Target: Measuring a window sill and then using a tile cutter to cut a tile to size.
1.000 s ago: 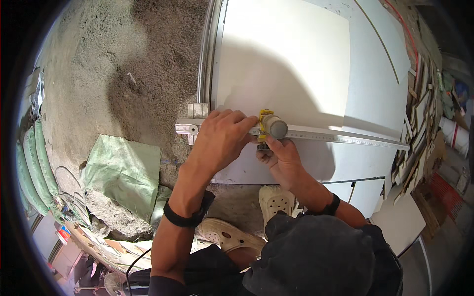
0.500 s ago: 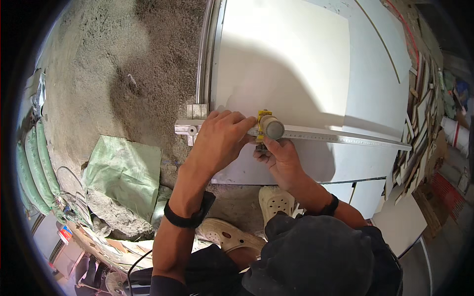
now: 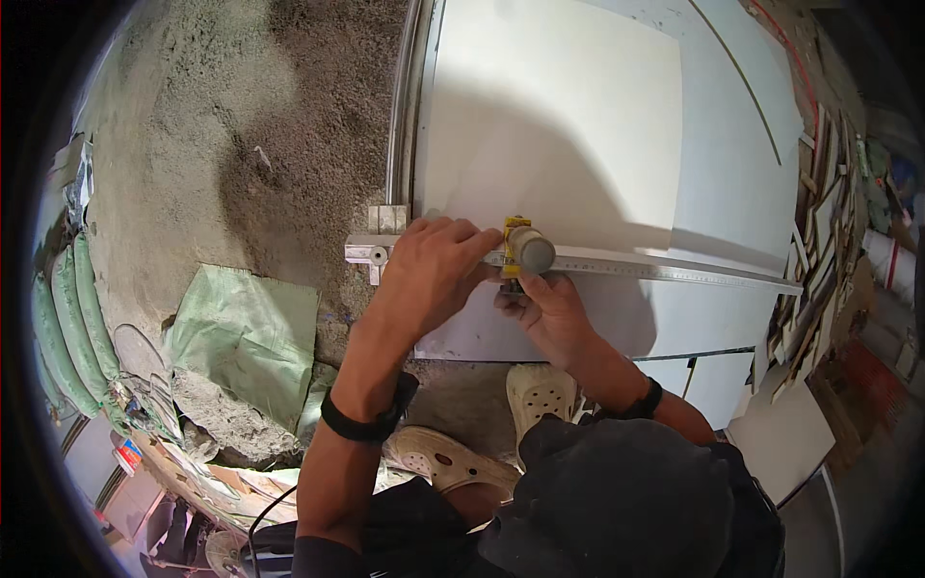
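Note:
A long metal measuring bar [image 3: 674, 269] with a printed scale lies across a large pale tile [image 3: 559, 125]. On it sits a yellow slider [image 3: 512, 231] topped by a round, cylindrical knob [image 3: 536, 254]. My left hand [image 3: 441, 265] is closed over the bar just left of the slider, its forefinger reaching the yellow edge; its fingertips are partly hidden. From below, my right hand [image 3: 547, 310] closes on the lower part of the slider, thumb beside the knob. At the bar's left end, a metal bracket [image 3: 371, 252] meets an upright metal rail [image 3: 400, 125].
Rough grey sand or mortar [image 3: 318, 116] covers the ground left of the rail. A pale green woven sack [image 3: 246, 332] lies below it. Broken tile strips [image 3: 819, 241] are heaped at the right. Beige clogs [image 3: 453, 458] on my feet stand near the tile's front edge.
Almost nothing differs. The whole view has shifted very slightly; both hands keep the same places at the slider and bar.

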{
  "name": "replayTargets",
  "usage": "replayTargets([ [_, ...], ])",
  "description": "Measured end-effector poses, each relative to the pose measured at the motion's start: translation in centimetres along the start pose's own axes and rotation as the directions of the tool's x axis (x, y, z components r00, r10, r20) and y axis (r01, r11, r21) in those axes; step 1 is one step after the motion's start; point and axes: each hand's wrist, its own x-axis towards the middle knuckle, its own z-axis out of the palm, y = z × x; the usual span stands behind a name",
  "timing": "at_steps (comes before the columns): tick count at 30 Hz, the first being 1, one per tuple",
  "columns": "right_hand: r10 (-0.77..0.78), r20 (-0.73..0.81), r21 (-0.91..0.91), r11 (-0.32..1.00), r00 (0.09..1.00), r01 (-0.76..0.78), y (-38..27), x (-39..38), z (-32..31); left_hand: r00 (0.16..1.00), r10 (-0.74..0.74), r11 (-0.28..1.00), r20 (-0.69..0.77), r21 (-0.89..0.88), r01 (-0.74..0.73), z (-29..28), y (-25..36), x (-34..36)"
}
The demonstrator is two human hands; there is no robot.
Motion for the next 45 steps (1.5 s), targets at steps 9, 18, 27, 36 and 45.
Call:
replayTargets([
  [9, -0.019, -0.060, 0.034, 0.999, 0.998, 0.021, 0.1, -0.2, 1.0, 1.000, 0.009, 1.000, 0.005, 0.030, -0.009, 0.0, -0.2, -0.2],
  [18, -0.034, -0.083, -0.011, 0.999, 0.996, 0.033, -0.3, -0.3, 1.1, 1.000, 0.015, 0.999, 0.014, 0.046, -0.016, -0.1, -0.1, 0.0],
  [27, 0.099, -0.104, -0.407, 0.904, 0.990, -0.133, -0.4, -1.4, 0.9, 1.000, -0.014, 0.999, 0.018, 0.047, 0.013, -0.2, 0.0, -0.1],
  [36, 0.089, -0.097, -0.421, 0.899, 0.991, -0.122, -0.2, -1.5, 0.6, 0.967, -0.119, 0.988, -0.226, -0.122, 0.093, -3.1, -0.8, -2.0],
  [45, 0.102, -0.044, -0.427, 0.898, 0.994, -0.111, 0.6, -0.6, 1.1, 0.836, -0.439, 0.864, -0.329, -0.411, 0.292, -1.2, -5.7, -3.8],
])
